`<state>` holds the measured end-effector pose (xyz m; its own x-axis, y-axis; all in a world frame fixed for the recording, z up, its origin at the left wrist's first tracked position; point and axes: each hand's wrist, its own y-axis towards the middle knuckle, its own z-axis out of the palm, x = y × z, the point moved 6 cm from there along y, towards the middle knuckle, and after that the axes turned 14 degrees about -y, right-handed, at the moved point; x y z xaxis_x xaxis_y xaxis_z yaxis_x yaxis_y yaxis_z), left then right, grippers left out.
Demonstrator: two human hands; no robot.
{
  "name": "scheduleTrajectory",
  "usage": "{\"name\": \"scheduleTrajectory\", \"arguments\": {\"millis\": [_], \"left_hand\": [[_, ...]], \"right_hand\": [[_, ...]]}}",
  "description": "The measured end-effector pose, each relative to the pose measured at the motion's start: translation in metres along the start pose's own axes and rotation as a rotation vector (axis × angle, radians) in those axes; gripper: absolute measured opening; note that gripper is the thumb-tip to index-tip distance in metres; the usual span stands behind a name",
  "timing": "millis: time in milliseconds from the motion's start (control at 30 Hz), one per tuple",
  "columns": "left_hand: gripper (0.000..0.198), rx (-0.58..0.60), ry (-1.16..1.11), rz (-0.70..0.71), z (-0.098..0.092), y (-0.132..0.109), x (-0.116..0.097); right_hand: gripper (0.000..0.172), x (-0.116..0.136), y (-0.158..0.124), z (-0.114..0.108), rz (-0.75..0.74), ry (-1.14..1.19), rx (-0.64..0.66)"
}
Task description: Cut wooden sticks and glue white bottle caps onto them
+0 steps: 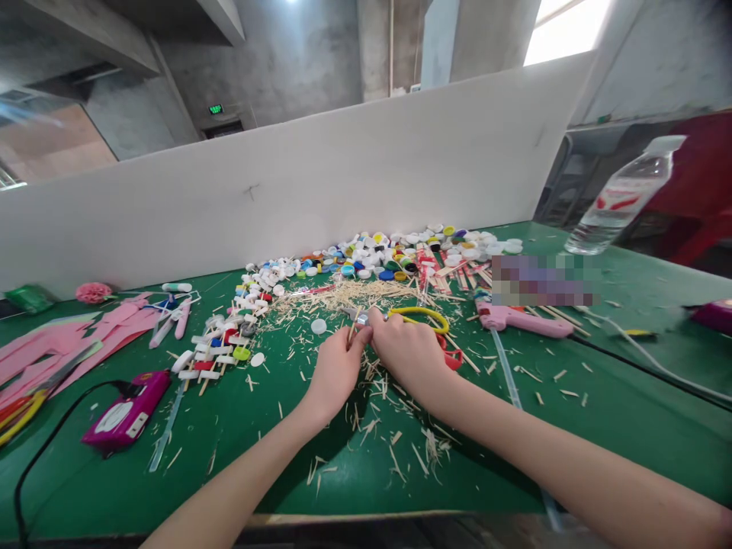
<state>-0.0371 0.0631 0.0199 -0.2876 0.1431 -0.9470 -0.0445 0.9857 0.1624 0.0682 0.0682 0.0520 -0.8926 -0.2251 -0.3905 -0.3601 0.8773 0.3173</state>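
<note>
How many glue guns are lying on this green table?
2: a magenta glue gun at the left by its black cord, and a pale pink glue gun at the right. Others may be hidden.

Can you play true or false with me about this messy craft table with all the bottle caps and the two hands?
1. The table is green. True.
2. The left hand and right hand are far apart. False: they meet over the wood splinters.
3. The pile of bottle caps is all one colour. False: white, blue, yellow, red and green.
4. A pink glue gun lies to the right of the hands. True.
5. The water bottle stands at the far left. False: far right.
</note>
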Motion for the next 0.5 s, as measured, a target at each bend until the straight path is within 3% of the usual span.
{"name": "scheduleTrajectory", "arguments": {"millis": [333,500], "left_hand": [[0.049,-0.003,-0.050,-0.074,0.005,-0.002,0.010],[0.052,-0.033,-0.092,-0.046,0.002,-0.005,0.007]], "right_hand": [[0.025,0.002,-0.001,-0.002,0.040,-0.036,0.001],[0.041,-0.030,0.008,0.007,0.176,-0.032,-0.018]]}}
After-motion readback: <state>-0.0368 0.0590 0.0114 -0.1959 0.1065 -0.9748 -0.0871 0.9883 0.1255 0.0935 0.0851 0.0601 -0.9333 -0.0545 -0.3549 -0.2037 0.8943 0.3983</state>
